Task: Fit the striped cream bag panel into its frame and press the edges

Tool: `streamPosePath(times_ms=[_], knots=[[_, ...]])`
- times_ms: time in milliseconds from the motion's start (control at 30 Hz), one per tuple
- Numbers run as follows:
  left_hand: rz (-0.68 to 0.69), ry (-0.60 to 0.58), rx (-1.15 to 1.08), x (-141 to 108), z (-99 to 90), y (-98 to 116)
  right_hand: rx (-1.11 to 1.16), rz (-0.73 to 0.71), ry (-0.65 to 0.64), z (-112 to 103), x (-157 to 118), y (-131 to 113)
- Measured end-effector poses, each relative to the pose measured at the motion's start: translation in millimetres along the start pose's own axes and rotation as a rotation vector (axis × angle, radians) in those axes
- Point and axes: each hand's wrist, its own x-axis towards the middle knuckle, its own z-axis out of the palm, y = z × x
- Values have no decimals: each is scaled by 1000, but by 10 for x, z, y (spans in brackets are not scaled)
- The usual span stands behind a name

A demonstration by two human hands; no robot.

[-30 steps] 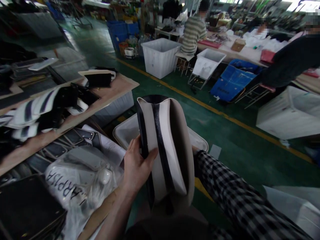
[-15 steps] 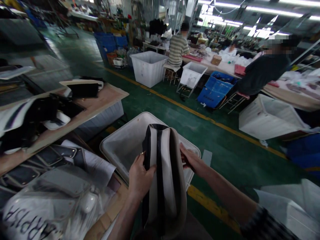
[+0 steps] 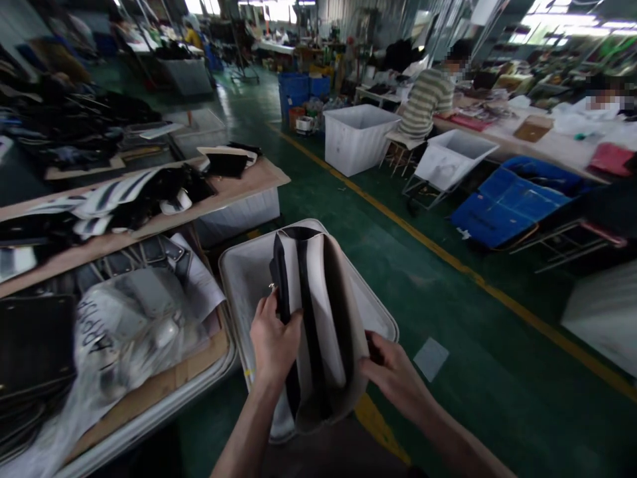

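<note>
A black and off-white bag with several open compartments is held up over a white plastic bin. My left hand grips its dark left side, thumb over the edge and fingers behind. On the other side, my right hand pinches the outer beige panel near its lower right edge. The compartments face up toward me, and a small metal fitting shows by my left fingers.
At left, a work table carries black and white pieces; below it lie clear plastic bags on cardboard. A seated person, white bins and a blue bin are beyond the aisle.
The view has swung left. The bag has tilted and its compartments gape wider. My right hand has slid lower along the beige panel; my left hand keeps its grip.
</note>
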Motion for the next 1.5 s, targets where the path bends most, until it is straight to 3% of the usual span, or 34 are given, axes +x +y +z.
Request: streamPosePath(times_ms=[133,367,467,567,633,733,967,1100,1233,1333,1500], knots=[[-27,57,35,-176,99,330,-17,-15,-4,-319,-115,34],[-6,52,62,-192,166,610,75,17,30,-511,-106,147],[12,39,47,-138,319,713,54,7,80,-636,-47,171],[11,45,36,-67,602,891,29,-13,92,-920,49,168],[7,56,39,-14,880,1069,15,-15,82,-1231,152,164],[2,96,45,74,1444,1421,23,-30,39,-1879,401,203],[-105,214,61,390,3144,2452,67,-43,-145,-3824,1339,362],[-199,272,48,687,4013,2909,34,-4,-196,-4731,1908,288],[-272,268,21,1151,4677,3205,-34,-20,-231,-5363,2572,203],[-342,233,-3,1604,5097,3344,-114,-59,-265,-5737,3223,160],[-438,217,7,2559,5785,3334,-423,-96,-258,-6244,4527,-184]])
